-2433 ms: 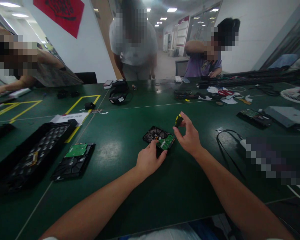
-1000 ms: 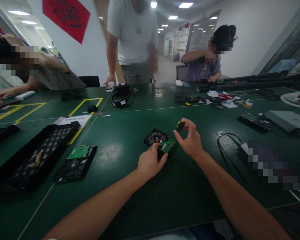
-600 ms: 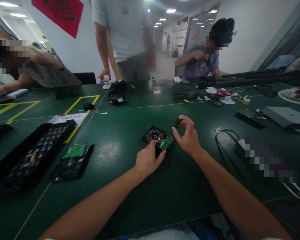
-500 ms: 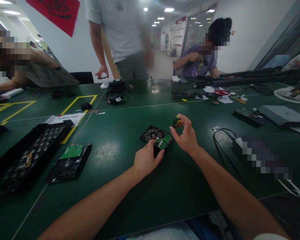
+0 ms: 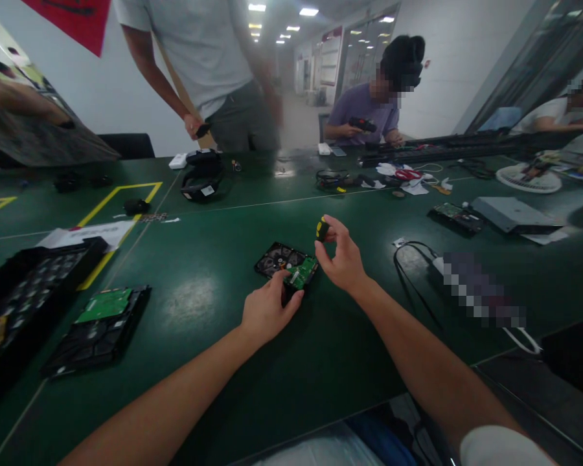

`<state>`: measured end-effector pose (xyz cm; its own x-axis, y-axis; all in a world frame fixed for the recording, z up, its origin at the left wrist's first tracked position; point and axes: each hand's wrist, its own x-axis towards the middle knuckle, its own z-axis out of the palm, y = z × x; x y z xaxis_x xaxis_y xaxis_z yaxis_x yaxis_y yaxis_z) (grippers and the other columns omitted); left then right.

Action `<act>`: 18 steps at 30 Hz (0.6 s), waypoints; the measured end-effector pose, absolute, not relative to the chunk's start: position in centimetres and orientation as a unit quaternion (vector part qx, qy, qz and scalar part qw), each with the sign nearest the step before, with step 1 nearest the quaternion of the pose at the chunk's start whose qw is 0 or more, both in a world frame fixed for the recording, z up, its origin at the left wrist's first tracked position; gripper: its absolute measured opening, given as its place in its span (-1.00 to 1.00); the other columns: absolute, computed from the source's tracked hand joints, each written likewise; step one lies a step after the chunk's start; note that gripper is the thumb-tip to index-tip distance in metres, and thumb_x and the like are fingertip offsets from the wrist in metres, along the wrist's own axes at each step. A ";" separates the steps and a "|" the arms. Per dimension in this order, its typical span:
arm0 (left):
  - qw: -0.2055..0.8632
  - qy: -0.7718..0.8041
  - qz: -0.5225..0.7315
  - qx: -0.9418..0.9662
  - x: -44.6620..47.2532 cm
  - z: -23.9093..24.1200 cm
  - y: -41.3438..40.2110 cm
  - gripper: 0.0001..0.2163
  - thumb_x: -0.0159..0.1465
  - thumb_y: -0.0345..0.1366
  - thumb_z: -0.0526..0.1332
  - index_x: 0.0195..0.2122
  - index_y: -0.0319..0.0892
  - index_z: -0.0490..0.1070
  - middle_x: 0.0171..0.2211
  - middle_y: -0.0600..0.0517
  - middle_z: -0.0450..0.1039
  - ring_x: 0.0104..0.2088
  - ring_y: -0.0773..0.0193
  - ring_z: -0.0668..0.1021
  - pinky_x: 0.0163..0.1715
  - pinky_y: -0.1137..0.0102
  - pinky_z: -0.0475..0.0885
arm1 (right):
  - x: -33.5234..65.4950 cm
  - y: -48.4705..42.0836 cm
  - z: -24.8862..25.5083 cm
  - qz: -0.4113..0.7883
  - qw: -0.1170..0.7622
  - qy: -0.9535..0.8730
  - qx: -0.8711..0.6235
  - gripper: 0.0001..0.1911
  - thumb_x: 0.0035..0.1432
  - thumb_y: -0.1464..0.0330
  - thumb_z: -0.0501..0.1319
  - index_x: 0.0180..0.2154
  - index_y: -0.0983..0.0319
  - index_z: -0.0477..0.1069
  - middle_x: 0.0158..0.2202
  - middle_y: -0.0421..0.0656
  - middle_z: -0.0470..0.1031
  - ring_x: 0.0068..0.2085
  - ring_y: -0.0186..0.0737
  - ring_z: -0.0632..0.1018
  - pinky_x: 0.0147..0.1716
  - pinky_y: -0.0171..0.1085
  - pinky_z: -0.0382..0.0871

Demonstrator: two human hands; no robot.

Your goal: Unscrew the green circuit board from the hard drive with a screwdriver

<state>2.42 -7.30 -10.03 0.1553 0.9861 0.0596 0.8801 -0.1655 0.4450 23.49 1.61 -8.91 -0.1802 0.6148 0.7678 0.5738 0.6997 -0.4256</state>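
Note:
A hard drive with a green circuit board lies on the green table in front of me. My left hand grips its near edge, the thumb at the near right corner and the fingers over the board. Pinched upright between the fingertips of my right hand is a screwdriver with a short yellow and black handle. It is just beyond the right end of the drive, and its tip does not show. A second hard drive with a green board rests to the left.
A long black tray stands at far left. On the right are a third drive, a grey metal box and a white power strip with a black cable. A black headset sits farther back. Other people are across the table.
The view has swung right, so things on the table appear farther left. My hands keep their grips on the drive and screwdriver. A seated person across the table has lowered a dark tool.

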 end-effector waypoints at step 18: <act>0.137 0.629 0.153 0.750 2.5 -10.0 -7.4 -0.54 0.42 0.03 0.16 0.26 -0.03 0.27 -0.13 0.02 0.62 -0.22 0.13 0.67 -0.31 0.33 0.41 | 23.2 1.4 -8.9 0.007 0.518 -0.758 -0.396 -0.34 0.38 0.31 0.20 0.40 -0.04 0.02 0.17 -0.06 0.45 -0.11 -0.10 0.63 -0.03 0.00 0.65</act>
